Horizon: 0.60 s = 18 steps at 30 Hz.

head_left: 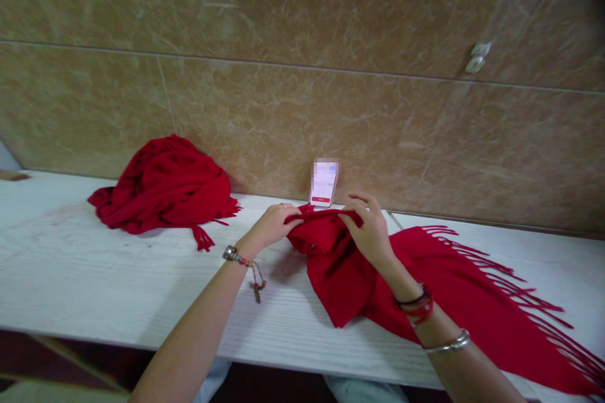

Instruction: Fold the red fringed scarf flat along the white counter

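A red fringed scarf (pixel 345 277) lies partly on the white tabletop, its long fringe spread out toward the right. My left hand (pixel 278 225) pinches the scarf's upper edge at its left end. Farther right along that same edge, my right hand (pixel 371 227) grips the cloth between thumb and fingers, some of its other fingers raised. Between the two hands the edge is lifted and drawn fairly straight, with loose folds hanging beneath it. A beaded bracelet dangles from my left wrist; cords and a silver bangle circle my right.
A second red fringed cloth (pixel 165 186) sits heaped at the left, near the wall. Behind my hands a phone (pixel 324 184) with a lit screen leans on the brown marbled wall (pixel 265 119). The white wood-grain table (pixel 227 327) ends just in front of my legs.
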Each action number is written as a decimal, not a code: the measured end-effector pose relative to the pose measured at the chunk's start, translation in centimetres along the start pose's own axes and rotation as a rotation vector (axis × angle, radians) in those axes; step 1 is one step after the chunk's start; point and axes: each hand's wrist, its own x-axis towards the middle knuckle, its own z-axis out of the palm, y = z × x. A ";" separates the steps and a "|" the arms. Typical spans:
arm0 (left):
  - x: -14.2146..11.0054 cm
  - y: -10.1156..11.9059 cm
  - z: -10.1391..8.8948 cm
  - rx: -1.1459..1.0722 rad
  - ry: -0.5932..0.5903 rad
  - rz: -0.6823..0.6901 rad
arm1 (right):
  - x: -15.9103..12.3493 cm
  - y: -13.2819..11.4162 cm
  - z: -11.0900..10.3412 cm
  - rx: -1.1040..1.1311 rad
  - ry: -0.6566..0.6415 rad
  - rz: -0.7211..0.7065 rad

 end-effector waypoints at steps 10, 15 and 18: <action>0.1 2.7 -0.8 0.191 0.155 0.207 | -0.5 -1.9 0.0 -0.011 -0.221 -0.135; 0.1 2.3 -0.5 0.191 0.191 0.096 | -0.3 -1.3 0.1 0.025 -0.114 -0.053; 0.1 1.3 -0.3 0.161 0.124 -0.001 | 0.1 -0.3 -0.4 -0.015 0.033 0.004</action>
